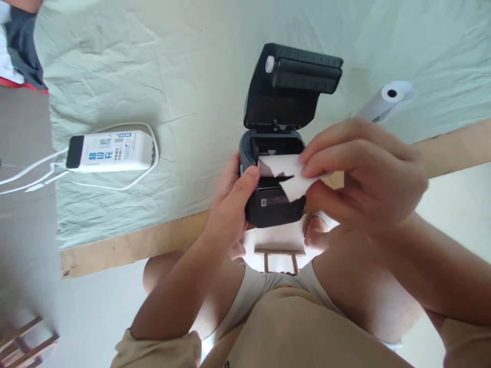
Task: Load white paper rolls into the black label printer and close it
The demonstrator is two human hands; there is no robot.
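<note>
A small black printer with its lid swung up is held over the table's front edge. My left hand grips the printer's left side, thumb on top. My right hand pinches a torn strip of white paper that comes out of the printer's open paper bay. The strip's edge is ragged. The roll inside the bay is hidden.
A pale green cloth covers the table, whose wooden edge shows in front. A white power bank with white cables lies at the left. A white paper roll lies at the right. My knees are below.
</note>
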